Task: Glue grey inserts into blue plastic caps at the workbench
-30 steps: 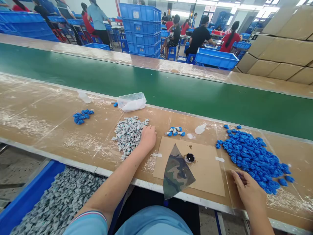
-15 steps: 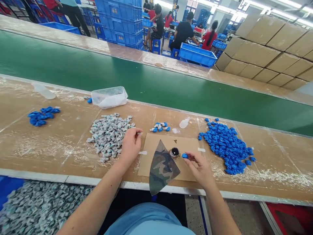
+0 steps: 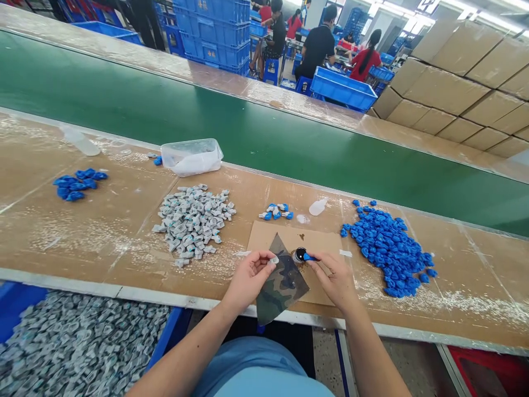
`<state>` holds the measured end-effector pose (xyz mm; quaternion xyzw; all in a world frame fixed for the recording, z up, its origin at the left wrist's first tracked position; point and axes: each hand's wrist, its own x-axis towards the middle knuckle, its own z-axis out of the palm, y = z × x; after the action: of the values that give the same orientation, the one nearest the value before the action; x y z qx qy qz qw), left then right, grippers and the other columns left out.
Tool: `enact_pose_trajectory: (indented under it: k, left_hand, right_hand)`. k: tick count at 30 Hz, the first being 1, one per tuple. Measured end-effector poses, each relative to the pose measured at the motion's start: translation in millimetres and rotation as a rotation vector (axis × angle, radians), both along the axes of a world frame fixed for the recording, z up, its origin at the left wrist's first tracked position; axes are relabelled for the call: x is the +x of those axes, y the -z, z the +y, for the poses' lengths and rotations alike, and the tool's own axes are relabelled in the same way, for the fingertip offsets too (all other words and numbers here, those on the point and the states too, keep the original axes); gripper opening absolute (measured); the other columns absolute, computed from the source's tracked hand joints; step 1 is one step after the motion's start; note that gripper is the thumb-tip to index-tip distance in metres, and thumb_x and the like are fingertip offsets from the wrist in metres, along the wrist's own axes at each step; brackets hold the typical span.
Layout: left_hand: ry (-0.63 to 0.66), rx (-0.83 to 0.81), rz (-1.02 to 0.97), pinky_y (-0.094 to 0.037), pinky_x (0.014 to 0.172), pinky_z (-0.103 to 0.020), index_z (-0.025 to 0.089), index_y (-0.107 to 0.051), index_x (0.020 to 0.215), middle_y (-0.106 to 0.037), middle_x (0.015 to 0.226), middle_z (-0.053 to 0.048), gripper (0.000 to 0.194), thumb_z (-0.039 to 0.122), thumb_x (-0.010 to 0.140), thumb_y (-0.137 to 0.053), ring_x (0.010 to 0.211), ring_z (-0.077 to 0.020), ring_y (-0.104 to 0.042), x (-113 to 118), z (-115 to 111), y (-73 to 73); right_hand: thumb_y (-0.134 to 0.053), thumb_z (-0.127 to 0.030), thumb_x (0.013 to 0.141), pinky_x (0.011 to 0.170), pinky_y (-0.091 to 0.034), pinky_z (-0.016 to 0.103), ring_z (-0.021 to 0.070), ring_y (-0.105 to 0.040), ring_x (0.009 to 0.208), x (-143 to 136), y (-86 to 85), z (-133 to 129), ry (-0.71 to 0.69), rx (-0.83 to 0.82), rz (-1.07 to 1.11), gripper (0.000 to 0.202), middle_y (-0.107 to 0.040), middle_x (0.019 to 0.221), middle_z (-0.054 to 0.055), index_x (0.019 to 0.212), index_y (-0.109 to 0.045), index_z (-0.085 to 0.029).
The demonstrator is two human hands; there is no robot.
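Note:
Between its thumb and fingers my left hand point(image 3: 250, 275) pinches a small grey-white plastic piece point(image 3: 273, 259), above a camouflage-patterned cloth point(image 3: 281, 286). My right hand point(image 3: 334, 275) grips a small blue piece point(image 3: 309, 257), its tip over the mouth of a little round pot point(image 3: 299, 254) of dark liquid. Cloth and pot rest on a cardboard sheet point(image 3: 326, 240). Left of the sheet lies a heap of grey-white pieces point(image 3: 194, 220); to the right, a heap of blue pieces point(image 3: 388, 245). Several joined blue-and-white pieces point(image 3: 276, 211) lie behind the sheet.
A clear plastic tub point(image 3: 192, 157) and a small translucent bottle point(image 3: 318, 207) stand toward the green conveyor belt point(image 3: 248, 132). More blue pieces point(image 3: 78, 183) lie far left. Below the table edge is a blue bin point(image 3: 176, 331) full of grey pieces. People sit beyond the belt.
My left hand has moved from the grey heap rightward to the cloth, carrying a grey-white piece. My right hand has brought the blue piece left to the pot's mouth. The view has shifted slightly.

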<state>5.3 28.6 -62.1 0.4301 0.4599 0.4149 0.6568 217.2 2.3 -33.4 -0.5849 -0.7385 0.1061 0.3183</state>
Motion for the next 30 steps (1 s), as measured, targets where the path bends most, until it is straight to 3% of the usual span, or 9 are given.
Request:
enact_pose_trajectory:
  k: [10, 21, 27, 30]
  left_hand:
    - [0.055, -0.015, -0.027, -0.051, 0.075, -0.029, 0.017, -0.064, 0.086, -0.067, 0.079, -0.002, 0.029, 0.038, 0.067, -0.073, 0.076, -0.0148, -0.061, 6.6, -9.0, 0.1]
    - [0.118, 0.001, -0.140, -0.052, 0.082, -0.031, 0.018, -0.059, 0.092, -0.067, 0.086, -0.003, 0.029, 0.031, 0.069, -0.072, 0.085, -0.0154, -0.064, 19.0, -17.7, 3.8]
    - [0.259, 0.152, -0.002, -0.052, 0.079, -0.031, 0.018, -0.061, 0.096, -0.068, 0.085, -0.005, 0.023, 0.027, 0.075, -0.067, 0.083, -0.0168, -0.064, 12.0, -14.1, -4.8]
    - [0.269, 0.159, -0.005, -0.051, 0.078, -0.030, 0.018, -0.061, 0.093, -0.068, 0.085, -0.005, 0.022, 0.028, 0.074, -0.068, 0.082, -0.0164, -0.064, 12.8, -14.6, -9.0]
  right_hand:
    - [-0.057, -0.025, 0.087, 0.073, -0.057, 0.030, 0.0187, -0.069, 0.084, 2.3, -0.7, -5.4, 0.000, 0.008, 0.056, 0.017, -0.073, 0.092, 0.004, 0.098, -0.070, -0.025]
    - [-0.061, -0.024, 0.085, 0.078, -0.057, 0.029, 0.0168, -0.069, 0.085, -25.0, -4.4, -19.0, -0.108, -0.085, 0.282, 0.015, -0.074, 0.091, 0.004, 0.096, -0.071, -0.024]
    - [-0.066, -0.027, 0.083, 0.063, -0.055, 0.023, 0.0136, -0.068, 0.068, -18.2, -2.3, -18.3, -0.201, -0.098, 0.290, 0.011, -0.073, 0.076, 0.001, 0.090, -0.073, -0.025]
    - [-0.068, -0.027, 0.081, 0.059, -0.053, 0.021, 0.0128, -0.068, 0.065, -15.3, 0.0, -20.0, -0.207, -0.121, 0.323, 0.010, -0.074, 0.074, 0.000, 0.088, -0.074, -0.026]
